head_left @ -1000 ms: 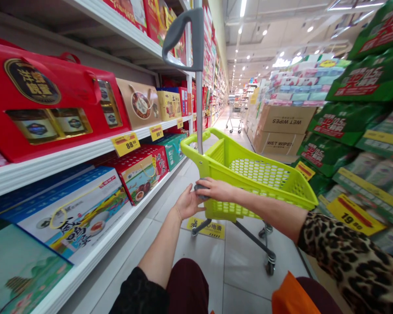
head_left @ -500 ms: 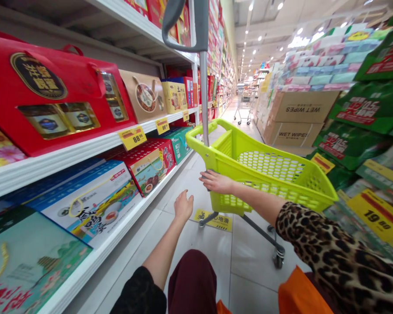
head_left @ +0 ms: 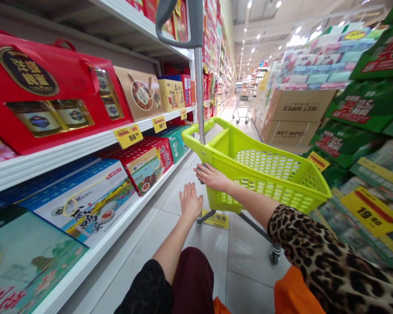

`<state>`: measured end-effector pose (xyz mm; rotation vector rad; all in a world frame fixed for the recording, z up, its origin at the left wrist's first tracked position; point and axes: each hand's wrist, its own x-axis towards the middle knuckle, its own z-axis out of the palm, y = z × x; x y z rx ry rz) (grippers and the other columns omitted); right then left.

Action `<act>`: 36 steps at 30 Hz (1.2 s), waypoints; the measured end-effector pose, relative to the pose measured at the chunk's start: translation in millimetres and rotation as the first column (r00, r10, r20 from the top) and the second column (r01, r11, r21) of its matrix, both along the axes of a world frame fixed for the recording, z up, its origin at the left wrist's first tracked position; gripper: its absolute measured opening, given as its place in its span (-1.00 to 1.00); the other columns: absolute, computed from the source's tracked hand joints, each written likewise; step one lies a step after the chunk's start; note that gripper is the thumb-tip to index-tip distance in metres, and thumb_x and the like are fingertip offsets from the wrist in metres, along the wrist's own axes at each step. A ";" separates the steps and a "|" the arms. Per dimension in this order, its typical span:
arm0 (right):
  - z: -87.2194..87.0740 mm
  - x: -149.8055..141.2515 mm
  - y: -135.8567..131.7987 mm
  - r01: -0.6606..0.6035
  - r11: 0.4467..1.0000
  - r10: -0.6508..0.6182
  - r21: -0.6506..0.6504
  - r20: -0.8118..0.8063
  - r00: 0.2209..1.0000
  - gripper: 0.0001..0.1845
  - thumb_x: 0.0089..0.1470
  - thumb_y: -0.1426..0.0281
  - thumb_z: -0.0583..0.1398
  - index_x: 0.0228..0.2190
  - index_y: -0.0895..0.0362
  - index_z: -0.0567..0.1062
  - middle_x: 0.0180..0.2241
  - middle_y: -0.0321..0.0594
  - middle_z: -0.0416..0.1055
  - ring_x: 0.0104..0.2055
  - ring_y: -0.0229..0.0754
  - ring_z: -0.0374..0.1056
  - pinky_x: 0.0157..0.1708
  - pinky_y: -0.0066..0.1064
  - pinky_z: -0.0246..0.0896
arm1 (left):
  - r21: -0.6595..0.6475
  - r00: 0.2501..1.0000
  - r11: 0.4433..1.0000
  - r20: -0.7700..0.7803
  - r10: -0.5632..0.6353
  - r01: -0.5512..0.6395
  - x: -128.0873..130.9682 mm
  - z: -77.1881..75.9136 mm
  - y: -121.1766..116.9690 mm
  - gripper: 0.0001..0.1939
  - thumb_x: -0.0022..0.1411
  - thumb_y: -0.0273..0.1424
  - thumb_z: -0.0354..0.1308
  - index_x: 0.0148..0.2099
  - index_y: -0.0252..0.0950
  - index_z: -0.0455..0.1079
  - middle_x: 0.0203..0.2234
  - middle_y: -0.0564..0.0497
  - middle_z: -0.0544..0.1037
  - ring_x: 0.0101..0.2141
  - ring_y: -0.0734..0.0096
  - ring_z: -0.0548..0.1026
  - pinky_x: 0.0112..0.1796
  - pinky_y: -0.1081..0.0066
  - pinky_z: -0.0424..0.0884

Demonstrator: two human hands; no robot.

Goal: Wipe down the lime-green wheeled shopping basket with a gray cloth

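A lime-green shopping cart (head_left: pixel 275 168) with perforated basket walls stands ahead of me, turned toward the right. My right hand (head_left: pixel 212 176) lies on its near lower corner, fingers stretched flat across a small dark grey piece (head_left: pixel 201 171); the palm side is hidden. My left hand (head_left: pixel 190 201) hovers just left of the cart, fingers spread, holding nothing. A grey upright handle (head_left: pixel 196 35) on a metal pole rises from the cart's left end.
Shelves (head_left: pixel 137 126) at left carry a red gift box (head_left: pixel 72 87) with jars and several other boxes. At right are wet-wipes cartons (head_left: pixel 291 107) and green packs (head_left: pixel 363 104). A yellow floor sign (head_left: pixel 218 220) lies under the cart; another cart (head_left: pixel 241 109) stands farther along the aisle.
My left hand has moved forward and right, closer to the cart, with its fingers spreading. My right hand stays on the cart corner. The whole view has shifted slightly.
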<state>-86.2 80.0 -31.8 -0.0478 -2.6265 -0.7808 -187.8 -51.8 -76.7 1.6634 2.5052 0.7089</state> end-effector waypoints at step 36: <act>28.3 63.2 9.6 0.065 0.980 -0.074 -0.188 -0.043 0.996 -0.58 0.18 0.56 -0.06 0.06 0.22 0.29 0.22 -0.09 0.05 0.31 0.02 -0.27 0.21 0.10 -0.20 | 0.016 0.986 0.995 -0.137 -0.094 0.097 49.8 -12.0 -0.8 -0.28 0.15 -0.35 -0.03 0.29 -0.51 -0.15 0.27 -0.28 -0.08 0.27 0.08 -0.15 0.19 -0.04 -0.20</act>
